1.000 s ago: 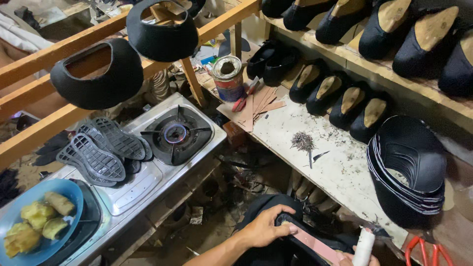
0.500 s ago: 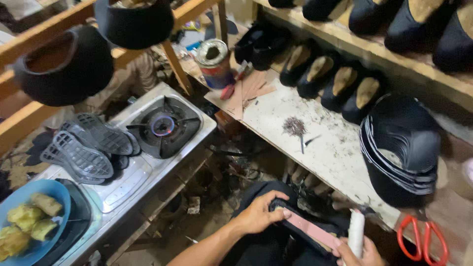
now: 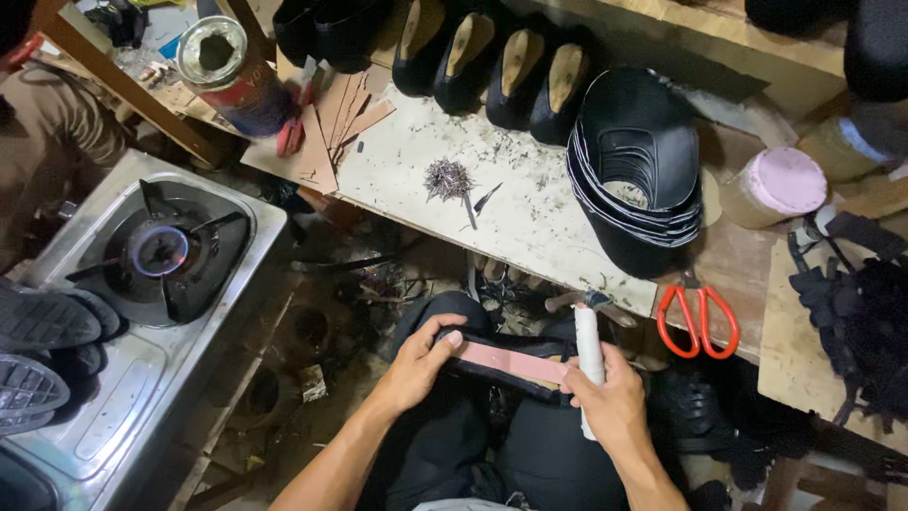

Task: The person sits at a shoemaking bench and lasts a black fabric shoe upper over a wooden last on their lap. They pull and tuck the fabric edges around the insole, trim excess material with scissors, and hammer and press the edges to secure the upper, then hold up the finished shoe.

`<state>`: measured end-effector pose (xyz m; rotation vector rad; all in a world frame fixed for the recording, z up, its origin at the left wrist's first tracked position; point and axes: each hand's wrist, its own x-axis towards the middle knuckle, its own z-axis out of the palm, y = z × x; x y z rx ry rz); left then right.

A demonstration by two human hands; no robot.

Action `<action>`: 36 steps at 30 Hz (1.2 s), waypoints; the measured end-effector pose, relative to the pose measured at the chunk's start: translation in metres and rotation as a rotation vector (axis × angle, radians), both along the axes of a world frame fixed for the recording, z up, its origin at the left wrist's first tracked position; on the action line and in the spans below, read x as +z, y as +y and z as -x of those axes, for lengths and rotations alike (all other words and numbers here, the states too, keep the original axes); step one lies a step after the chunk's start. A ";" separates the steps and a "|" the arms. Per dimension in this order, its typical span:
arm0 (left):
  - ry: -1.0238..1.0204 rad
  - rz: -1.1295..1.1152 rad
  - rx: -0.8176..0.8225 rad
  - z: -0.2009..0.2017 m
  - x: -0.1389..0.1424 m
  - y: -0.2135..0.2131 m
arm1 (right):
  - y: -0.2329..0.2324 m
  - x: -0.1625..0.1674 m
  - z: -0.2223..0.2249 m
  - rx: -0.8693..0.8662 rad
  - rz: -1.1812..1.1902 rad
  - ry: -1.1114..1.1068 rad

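Shoe upper: I see a black shoe upper with a pink insole (image 3: 506, 361) facing up, lying across my lap, low in the middle of the view, below the edge of the workbench (image 3: 530, 222).
Left hand: my left hand (image 3: 416, 364) grips the near end of the shoe, thumb on top, fingers curled and clamped round its edge.
Right hand: my right hand (image 3: 615, 402) is closed round the white handle of a tool (image 3: 587, 350) that stands upright, its metal head just above the far end of the insole. I take it for a small hammer, though the head is partly hidden.
Bench, near: red-handled scissors (image 3: 698, 317) lie at the bench edge, just right of the tool; a heap of small nails (image 3: 447, 178) sits near the middle.
Bench, farther: a nested stack of black soles (image 3: 634, 170) stands right of the nails; a pink-lidded jar (image 3: 774, 187) is beside it; a row of black shoes with tan insoles (image 3: 492, 66) lines the back.
Left side: a gas stove (image 3: 165, 255) burns with a blue flame; black treaded soles (image 3: 43, 345) rest on its near part.
Back left: an open tin can (image 3: 227, 66) stands by cardboard scraps.
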<state>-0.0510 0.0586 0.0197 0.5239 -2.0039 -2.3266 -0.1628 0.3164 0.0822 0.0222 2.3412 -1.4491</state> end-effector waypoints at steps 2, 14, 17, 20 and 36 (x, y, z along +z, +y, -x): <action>0.009 0.025 0.000 -0.001 0.007 0.000 | -0.002 0.004 -0.001 0.000 0.005 -0.001; -0.030 0.106 0.006 0.003 0.058 0.000 | -0.006 0.038 0.004 0.060 -0.151 -0.003; -0.051 0.082 -0.003 0.004 0.063 0.000 | -0.007 0.049 0.004 0.102 -0.219 0.048; -0.055 0.086 0.022 0.005 0.067 0.002 | -0.008 0.058 0.002 0.138 -0.274 0.144; -0.018 -0.026 0.109 0.004 0.071 0.016 | 0.067 0.055 -0.071 0.445 -0.001 0.417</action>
